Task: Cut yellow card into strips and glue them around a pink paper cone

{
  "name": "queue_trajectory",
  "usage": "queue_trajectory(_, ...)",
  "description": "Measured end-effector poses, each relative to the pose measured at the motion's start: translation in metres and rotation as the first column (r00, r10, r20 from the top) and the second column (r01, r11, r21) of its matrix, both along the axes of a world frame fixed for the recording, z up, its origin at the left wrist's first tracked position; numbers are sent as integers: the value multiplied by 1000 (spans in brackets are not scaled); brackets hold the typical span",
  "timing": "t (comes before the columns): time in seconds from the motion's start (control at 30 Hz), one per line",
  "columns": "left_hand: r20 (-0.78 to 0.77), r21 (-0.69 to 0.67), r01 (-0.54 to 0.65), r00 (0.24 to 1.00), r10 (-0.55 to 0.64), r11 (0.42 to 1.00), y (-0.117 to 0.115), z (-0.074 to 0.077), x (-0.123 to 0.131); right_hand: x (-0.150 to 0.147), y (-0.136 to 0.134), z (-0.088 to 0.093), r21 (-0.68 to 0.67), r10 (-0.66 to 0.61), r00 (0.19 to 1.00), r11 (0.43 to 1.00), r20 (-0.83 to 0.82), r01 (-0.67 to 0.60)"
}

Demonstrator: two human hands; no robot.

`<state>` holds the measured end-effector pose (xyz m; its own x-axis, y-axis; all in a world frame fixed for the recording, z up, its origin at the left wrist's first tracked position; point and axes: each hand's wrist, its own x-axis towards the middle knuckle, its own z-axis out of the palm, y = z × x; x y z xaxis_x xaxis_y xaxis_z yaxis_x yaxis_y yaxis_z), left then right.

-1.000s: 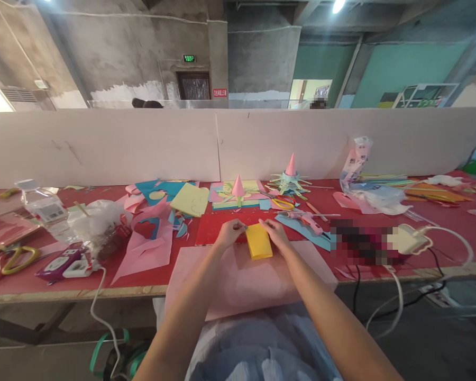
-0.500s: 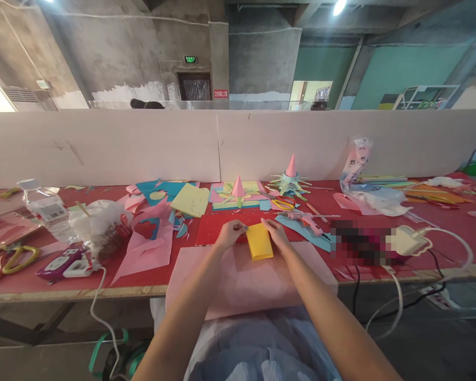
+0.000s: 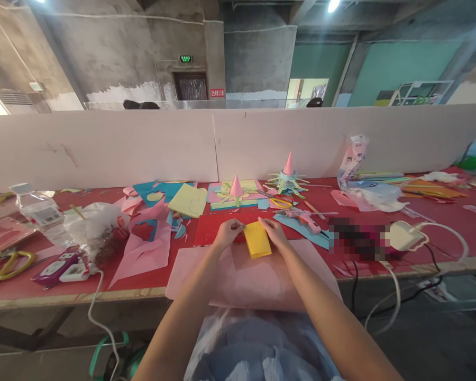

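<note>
A piece of folded yellow paper (image 3: pixel 257 241) is held between my two hands at the middle of the table. My left hand (image 3: pixel 229 233) pinches its upper left corner. At the upper right edge, my right hand (image 3: pixel 273 232) grips it with the fingers closed. Below lies a large pink paper sheet (image 3: pixel 246 286) that hangs over the table's front edge. Just behind my hands is a shiny red sheet (image 3: pixel 210 228). A pink paper cone (image 3: pixel 236 188) stands beyond, on yellow and blue papers.
At right lie a pink glue gun (image 3: pixel 307 219), a plastic bag (image 3: pixel 376 196) and a white plug (image 3: pixel 404 235) with cables. Scissors (image 3: pixel 16 262), a water bottle (image 3: pixel 35 206) and a purple power strip (image 3: pixel 57 267) are at left. A white partition (image 3: pixel 143 148) runs behind.
The view has shifted slightly. Both hands keep their grip on the yellow paper, which looks nearly the same, and nothing has been let go.
</note>
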<state>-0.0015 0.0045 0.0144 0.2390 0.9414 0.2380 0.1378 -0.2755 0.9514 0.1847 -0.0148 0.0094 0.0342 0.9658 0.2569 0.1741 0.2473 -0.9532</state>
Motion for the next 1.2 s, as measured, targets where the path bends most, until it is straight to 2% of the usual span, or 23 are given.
queue_trajectory(0.13,45,-10,-58,997,59,998,1,2,0,-2,-2,2,-54,63,998,997,1,-63)
queue_trajectory(0.3,48,-15,-93,994,94,996,2,0,1,0,-1,3,4,21,997,1000,79,-22)
queue_trajectory(0.4,51,-12,-98,994,99,995,2,0,1,-2,-3,5,6,23,997,1000,69,-24)
queue_trajectory(0.57,81,-5,-112,990,113,994,4,0,-1,-6,-8,10,-92,101,995,990,-28,-103)
queue_trajectory(0.63,70,5,-123,990,123,992,4,0,-1,-5,-6,8,-118,119,993,986,-7,-119)
queue_trajectory(0.87,26,17,-179,984,178,984,3,0,1,-1,7,-6,65,-4,964,998,267,-14)
queue_trajectory(1.2,61,-13,-202,977,203,979,4,-1,-1,-1,7,-6,152,-65,954,988,293,21)
